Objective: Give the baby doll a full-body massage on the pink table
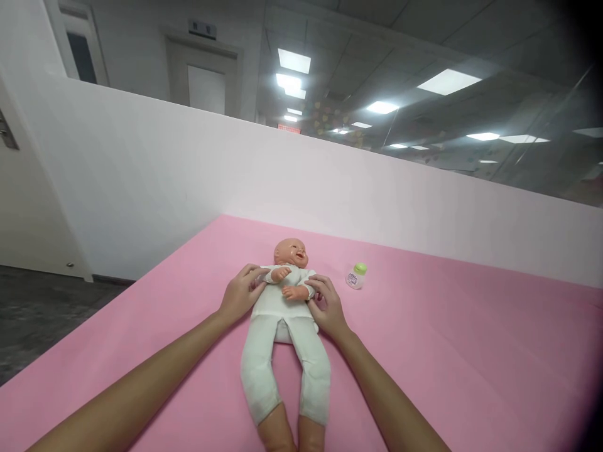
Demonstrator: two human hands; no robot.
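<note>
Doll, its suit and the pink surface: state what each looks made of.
Doll: likely smooth plastic or vinyl, slightly glossy head. Suit: soft off-white fabric, wrinkled at the legs. Pink surface: matte, probably cloth or foam sheet; unclear which.

An office-like training room: a grid ceiling [471, 37] with flat light panels [447, 81], glass partitions [518, 138] at far right, a signed door [205, 81] at far left, and a pink table [471, 351] behind a white divider [188, 176].

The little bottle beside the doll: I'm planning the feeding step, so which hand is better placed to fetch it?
Right hand, probably: the bottle lies just beyond it, while the left hand is across the doll.
</note>
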